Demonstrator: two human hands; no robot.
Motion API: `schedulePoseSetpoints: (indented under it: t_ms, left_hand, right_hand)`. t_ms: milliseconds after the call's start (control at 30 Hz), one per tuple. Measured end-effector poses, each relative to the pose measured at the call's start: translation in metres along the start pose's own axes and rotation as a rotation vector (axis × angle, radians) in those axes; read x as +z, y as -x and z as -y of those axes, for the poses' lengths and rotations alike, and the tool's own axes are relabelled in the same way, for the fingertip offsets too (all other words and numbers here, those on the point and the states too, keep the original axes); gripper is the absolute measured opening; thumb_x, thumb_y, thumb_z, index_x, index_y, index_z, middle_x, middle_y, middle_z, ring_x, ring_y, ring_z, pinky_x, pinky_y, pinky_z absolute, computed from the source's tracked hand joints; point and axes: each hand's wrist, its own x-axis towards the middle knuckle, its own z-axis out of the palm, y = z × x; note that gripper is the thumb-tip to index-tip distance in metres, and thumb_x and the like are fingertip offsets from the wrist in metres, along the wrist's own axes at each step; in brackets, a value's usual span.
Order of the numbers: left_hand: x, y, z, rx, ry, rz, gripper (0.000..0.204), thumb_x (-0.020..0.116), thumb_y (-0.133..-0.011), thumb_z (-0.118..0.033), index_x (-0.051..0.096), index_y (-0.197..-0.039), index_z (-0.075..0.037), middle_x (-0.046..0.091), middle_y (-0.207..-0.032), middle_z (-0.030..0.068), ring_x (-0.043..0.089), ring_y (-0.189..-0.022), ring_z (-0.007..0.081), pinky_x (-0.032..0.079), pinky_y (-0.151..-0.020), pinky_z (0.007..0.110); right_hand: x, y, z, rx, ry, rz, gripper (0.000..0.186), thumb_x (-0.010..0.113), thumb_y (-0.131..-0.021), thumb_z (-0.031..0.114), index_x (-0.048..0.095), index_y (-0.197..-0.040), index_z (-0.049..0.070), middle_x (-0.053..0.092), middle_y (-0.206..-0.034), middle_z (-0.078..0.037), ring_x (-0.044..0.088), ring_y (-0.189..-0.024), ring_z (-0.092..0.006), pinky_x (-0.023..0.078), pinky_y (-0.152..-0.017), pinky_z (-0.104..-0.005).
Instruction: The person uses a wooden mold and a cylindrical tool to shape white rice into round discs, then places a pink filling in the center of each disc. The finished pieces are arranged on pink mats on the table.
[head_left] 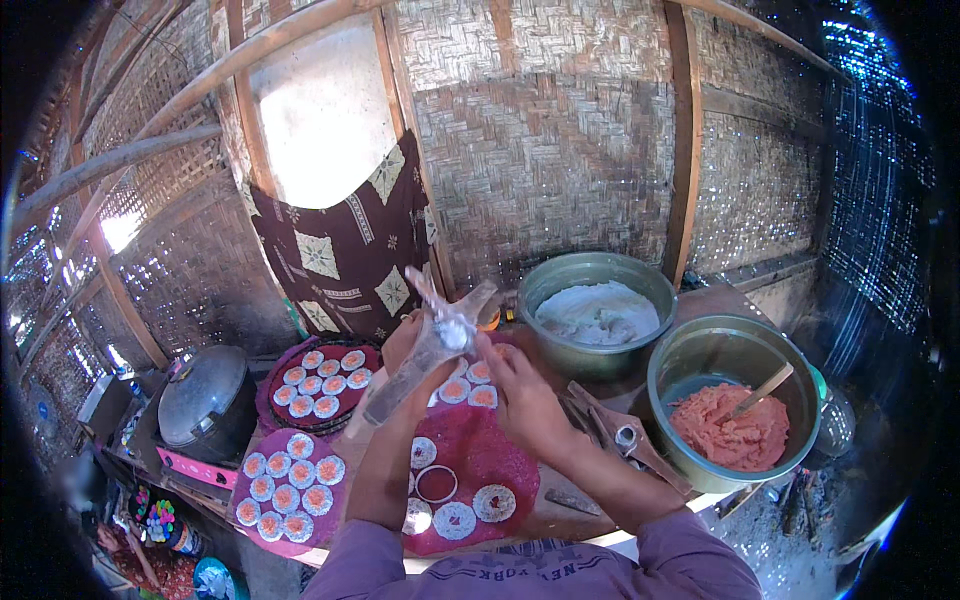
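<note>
My left hand [402, 345] is closed around a wooden press [400, 392] with crossed wooden arms and white paste at its middle. Against that white middle, my right hand [528, 400] holds its index finger stretched out; some of its other fingers are hidden. Below lies a magenta sheet [500, 440] bearing several white rounds, a few with red centres, and a ring [436, 484]. A second wooden press [630, 440] with a metal tube rests right of my right forearm.
A green basin of white paste [600, 315] stands at the back right, beside a basin of pink-orange mixture [730, 425] with a wooden stick. Left are a purple sheet [285, 492] and a round tray [270, 385] with orange-topped rounds, then a lidded pot [205, 395]. A knife-like blade [572, 502] lies near the front edge.
</note>
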Motion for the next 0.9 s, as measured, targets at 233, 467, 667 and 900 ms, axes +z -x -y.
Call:
schedulePoseSetpoints:
  t_ms: [233,467,667,900]
  left_hand:
    - [-0.010,-0.008,0.008,-0.199,0.200,0.103,0.036,0.077,-0.065,-0.024,0.063,-0.094,-0.008,0.065,-0.093,0.0128,0.063,-0.090,0.0339,0.050,-0.076,0.040]
    - [0.034,-0.015,0.032,-0.050,0.062,0.020,0.039,0.077,-0.063,-0.022,0.061,-0.095,-0.009,0.061,-0.086,0.0122,0.063,-0.082,0.0346,0.050,-0.068,0.042]
    - [0.058,-0.004,0.072,-0.027,-0.115,-0.025,0.050,0.080,-0.061,-0.027,0.059,-0.102,-0.007,0.062,-0.085,0.0112,0.064,-0.080,0.0317,0.051,-0.068,0.042]
    - [-0.017,0.024,0.088,-0.704,1.463,-0.111,0.021,0.061,-0.083,-0.010,0.056,-0.103,-0.005,0.055,-0.089,0.0040,0.054,-0.074,0.0160,0.047,-0.068,0.033]
  right_hand:
    - [-0.006,0.006,-0.057,0.140,-0.253,0.119,0.053,0.050,-0.091,0.004,0.042,-0.142,0.013,0.062,-0.091,-0.028,0.063,-0.084,-0.0430,0.050,-0.072,-0.0429]
    - [0.022,0.023,-0.059,0.095,-0.217,0.166,0.050,0.051,-0.088,0.005,0.045,-0.137,0.011,0.064,-0.096,-0.028,0.065,-0.086,-0.0414,0.051,-0.071,-0.0491]
    - [-0.057,-0.027,-0.117,0.274,0.216,0.130,0.043,0.057,-0.085,0.012,0.055,-0.129,0.012,0.067,-0.095,-0.019,0.065,-0.085,-0.0381,0.052,-0.076,-0.0438]
    - [-0.061,-0.011,-0.151,0.045,-0.015,-0.115,0.016,0.061,-0.085,0.007,0.068,-0.100,0.009,0.064,-0.104,-0.016,0.061,-0.099,-0.0333,0.049,-0.082,-0.0385]
